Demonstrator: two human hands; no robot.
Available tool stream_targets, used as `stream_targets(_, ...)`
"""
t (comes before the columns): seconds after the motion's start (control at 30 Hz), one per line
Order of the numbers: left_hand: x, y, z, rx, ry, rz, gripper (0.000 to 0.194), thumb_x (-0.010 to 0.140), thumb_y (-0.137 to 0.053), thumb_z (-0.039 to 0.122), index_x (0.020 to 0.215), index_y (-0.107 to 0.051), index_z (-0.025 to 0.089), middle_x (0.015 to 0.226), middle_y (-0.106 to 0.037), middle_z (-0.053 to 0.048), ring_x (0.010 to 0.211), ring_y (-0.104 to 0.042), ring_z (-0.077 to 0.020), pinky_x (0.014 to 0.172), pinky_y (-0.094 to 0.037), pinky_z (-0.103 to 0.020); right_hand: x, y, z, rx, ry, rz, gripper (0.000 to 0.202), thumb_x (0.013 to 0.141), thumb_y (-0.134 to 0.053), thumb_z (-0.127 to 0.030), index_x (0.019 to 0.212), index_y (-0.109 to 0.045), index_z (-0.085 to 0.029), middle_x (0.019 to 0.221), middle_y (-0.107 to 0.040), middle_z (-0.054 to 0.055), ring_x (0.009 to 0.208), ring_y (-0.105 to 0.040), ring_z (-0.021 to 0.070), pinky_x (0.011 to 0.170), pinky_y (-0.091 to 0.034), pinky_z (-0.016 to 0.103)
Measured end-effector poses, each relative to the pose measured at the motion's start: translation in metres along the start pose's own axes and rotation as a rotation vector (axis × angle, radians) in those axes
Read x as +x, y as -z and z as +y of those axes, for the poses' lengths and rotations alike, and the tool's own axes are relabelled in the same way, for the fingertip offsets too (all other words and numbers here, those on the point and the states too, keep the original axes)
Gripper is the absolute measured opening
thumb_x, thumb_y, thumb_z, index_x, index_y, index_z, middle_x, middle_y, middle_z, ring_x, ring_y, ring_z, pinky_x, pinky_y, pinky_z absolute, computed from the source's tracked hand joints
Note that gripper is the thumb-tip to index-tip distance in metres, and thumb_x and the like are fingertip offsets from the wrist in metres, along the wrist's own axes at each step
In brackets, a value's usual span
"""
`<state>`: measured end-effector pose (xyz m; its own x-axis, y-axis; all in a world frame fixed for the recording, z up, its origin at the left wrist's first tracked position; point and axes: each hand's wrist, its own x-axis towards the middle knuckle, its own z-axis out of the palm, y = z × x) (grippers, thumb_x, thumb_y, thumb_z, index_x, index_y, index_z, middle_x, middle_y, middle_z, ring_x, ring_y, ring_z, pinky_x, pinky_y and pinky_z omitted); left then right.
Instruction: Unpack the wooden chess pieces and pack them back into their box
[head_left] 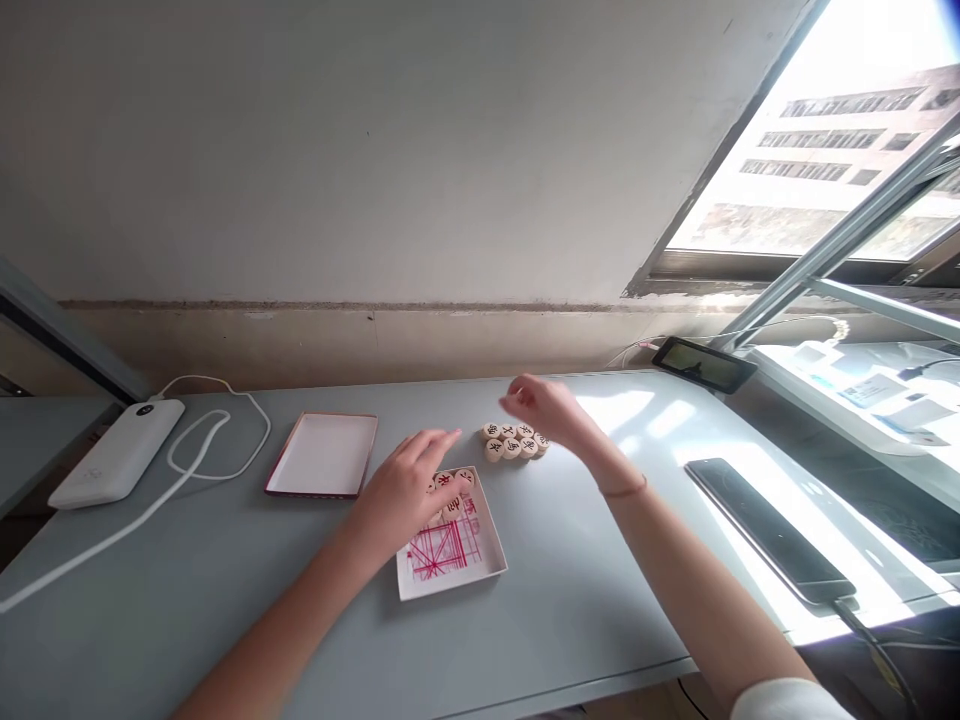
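My left hand (pixel 414 478) lies over the left edge of a shallow white box (pixel 489 575), fingers stretched out and thumb apart. Round wooden Chinese chess pieces (pixel 452 507) with red and dark characters sit at the far end of this box, partly under the hand. Red-printed paper (pixel 439 552) covers its near part. My right hand (pixel 537 402) hangs above and just behind a block of stacked chess pieces (pixel 512 449) on the desk. Its fingers are curled together, and whatever they may hold is hidden.
To the left lie a box lid (pixel 321 455) and a white power bank (pixel 118 455) with a looping white cable (pixel 161 512). At right, a phone (pixel 769 528) is plugged in near the desk (pixel 585 585) edge. Another phone (pixel 705 364) leans at the back right corner.
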<state>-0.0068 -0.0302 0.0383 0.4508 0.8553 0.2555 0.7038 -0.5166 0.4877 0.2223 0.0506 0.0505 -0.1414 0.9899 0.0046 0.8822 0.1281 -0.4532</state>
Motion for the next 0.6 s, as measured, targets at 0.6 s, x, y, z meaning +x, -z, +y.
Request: stream_targets(0.6,-0.019,-0.040,0.011,0.129,-0.174,-0.009,0.014,0.087,-0.051,0.013,0.076,-0.056,0.022,0.088,-0.065,0.001,0.090,-0.060,-0.0171,0.087,-0.040,-0.037,-0.057,-0.026,0.000,0.790,0.177,-0.083,0.031,0.081,-0.064,-0.044,0.100,-0.060,-0.020,0.099,-0.062,0.007,0.072,-0.059,0.0125,0.067,-0.057,0.031)
